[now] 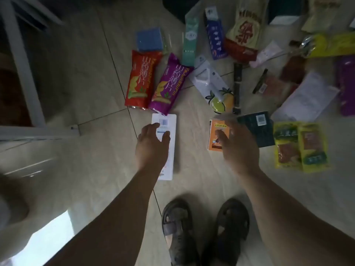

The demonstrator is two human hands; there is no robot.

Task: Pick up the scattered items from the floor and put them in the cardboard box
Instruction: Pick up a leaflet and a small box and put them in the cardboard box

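Several packets lie scattered on the tiled floor. My left hand point(152, 144) hovers over a long white box point(169, 131) with a barcode, fingers apart, not closed on it. My right hand point(238, 146) is spread above a small orange packet point(216, 135) and a dark packet point(259, 129), blurred by motion and holding nothing. A red snack bag point(141, 79) and a purple snack bag point(169, 85) lie just beyond the white box. The cardboard box is not in view.
Farther out lie a blue sponge point(149, 38), a teal box point(190, 41), a blue carton point(215, 35), yellow-green packets point(299, 146) and a white paper bag point(305, 96). A white frame point(25, 73) stands at left. My sandalled feet point(205, 233) are below.
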